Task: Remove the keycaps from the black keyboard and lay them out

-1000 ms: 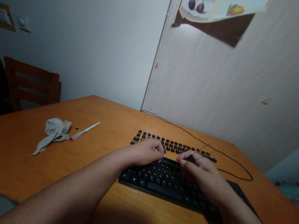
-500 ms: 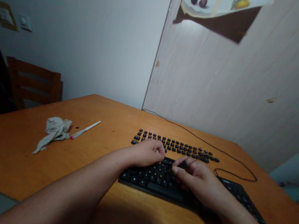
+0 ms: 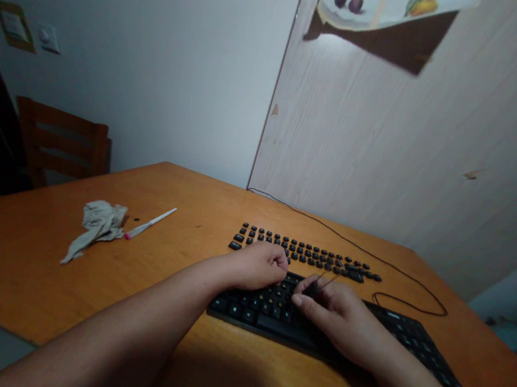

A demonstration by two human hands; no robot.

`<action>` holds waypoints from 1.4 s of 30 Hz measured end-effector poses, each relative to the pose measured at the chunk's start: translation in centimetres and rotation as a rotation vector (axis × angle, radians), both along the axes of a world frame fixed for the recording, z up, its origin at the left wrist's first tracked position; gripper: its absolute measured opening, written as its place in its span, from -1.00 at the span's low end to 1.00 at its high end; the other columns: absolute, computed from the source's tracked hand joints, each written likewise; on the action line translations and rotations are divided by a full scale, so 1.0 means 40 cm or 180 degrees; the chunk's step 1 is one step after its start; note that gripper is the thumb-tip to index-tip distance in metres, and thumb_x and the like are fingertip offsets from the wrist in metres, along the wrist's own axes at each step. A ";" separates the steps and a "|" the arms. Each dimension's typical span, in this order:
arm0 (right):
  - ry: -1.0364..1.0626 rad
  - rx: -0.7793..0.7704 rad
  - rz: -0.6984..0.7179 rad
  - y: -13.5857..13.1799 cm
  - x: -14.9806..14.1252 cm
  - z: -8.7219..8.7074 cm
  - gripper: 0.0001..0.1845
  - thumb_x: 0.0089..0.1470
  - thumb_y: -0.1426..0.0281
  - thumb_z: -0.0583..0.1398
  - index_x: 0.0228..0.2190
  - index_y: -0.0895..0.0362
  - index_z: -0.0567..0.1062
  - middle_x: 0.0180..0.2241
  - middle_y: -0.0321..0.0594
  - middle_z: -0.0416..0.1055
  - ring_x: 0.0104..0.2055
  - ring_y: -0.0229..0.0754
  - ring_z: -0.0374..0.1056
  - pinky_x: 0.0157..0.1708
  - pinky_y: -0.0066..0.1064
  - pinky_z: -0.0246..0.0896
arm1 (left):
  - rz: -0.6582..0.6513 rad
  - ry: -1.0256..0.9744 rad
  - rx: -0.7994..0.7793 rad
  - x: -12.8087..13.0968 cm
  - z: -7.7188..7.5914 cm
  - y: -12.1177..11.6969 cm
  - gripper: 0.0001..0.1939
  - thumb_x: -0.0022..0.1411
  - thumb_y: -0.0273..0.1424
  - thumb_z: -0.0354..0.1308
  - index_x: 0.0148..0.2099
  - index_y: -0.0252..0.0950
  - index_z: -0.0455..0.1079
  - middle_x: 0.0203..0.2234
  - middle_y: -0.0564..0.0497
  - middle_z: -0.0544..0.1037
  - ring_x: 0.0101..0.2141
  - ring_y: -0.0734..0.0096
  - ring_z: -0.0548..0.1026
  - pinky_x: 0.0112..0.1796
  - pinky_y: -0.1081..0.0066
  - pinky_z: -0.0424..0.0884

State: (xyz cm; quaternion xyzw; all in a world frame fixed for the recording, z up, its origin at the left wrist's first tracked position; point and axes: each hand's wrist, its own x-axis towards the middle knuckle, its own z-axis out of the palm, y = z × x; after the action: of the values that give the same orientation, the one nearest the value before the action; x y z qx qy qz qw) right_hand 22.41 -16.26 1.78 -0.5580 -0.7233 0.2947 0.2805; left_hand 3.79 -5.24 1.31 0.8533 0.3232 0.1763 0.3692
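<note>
A black keyboard (image 3: 270, 328) lies on the wooden table, with part of its key area stripped to small pale-topped switches. Over its upper left part rests my left hand (image 3: 256, 265), fingers curled closed; whatever they may hold is hidden. My right hand (image 3: 335, 313) hovers above the middle of the keyboard, closed around a keycap puller (image 3: 314, 289), a small dark piece with two thin wires pointing up and away. Behind the keyboard stand rows of loose black keycaps (image 3: 308, 252), partly covered by my left hand.
A crumpled grey cloth (image 3: 101, 224) and a white brush-like stick with a pink end (image 3: 151, 223) lie on the left of the table (image 3: 210, 206). One small black bit (image 3: 136, 219) is beside them. The cable (image 3: 330, 226) runs behind the keycaps. A wooden chair (image 3: 64, 144) stands at the left.
My right hand has drawn slightly left and lower over the keyboard, and the puller's wires now show more plainly. My left hand stays in place, closed. The view has shifted slightly.
</note>
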 end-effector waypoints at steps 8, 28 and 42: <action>-0.0016 0.0076 0.0064 0.004 0.007 -0.009 -0.75 0.21 0.19 0.14 -0.28 0.11 0.47 -0.41 -0.32 0.39 -0.35 -0.24 0.30 -0.33 -0.44 0.19 | -0.0194 0.0176 0.0005 0.001 0.011 -0.020 -0.81 0.04 -0.40 0.08 -0.27 -0.28 0.43 -0.48 0.09 0.46 -0.45 0.49 0.39 -0.49 0.55 0.18; 0.0892 -0.0264 -0.0213 0.028 0.013 -0.039 -0.69 0.13 0.12 0.20 -0.32 0.13 0.49 -0.37 -0.25 0.48 -0.32 -0.21 0.34 -0.30 -0.41 0.21 | -0.0708 0.0878 -0.0013 0.001 0.011 -0.026 -0.77 -0.02 -0.35 0.22 -0.22 -0.19 0.48 -0.46 0.15 0.51 -0.51 0.53 0.36 -0.52 0.55 0.16; 0.0640 0.0526 -0.0633 0.029 0.048 -0.005 -0.64 0.16 0.08 0.15 -0.35 0.14 0.48 -0.39 -0.22 0.43 -0.32 -0.16 0.32 -0.27 -0.35 0.23 | -0.0373 0.0378 -0.0099 0.007 0.016 -0.040 -0.79 0.01 -0.46 0.10 -0.32 -0.25 0.53 -0.53 0.10 0.52 -0.49 0.48 0.39 -0.48 0.53 0.19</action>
State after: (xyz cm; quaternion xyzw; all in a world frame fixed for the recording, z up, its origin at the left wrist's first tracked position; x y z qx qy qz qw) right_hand 24.32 -15.08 1.56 -0.5695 -0.6545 0.2594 0.4243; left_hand 4.05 -6.85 1.95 0.8739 0.2967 0.0985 0.3723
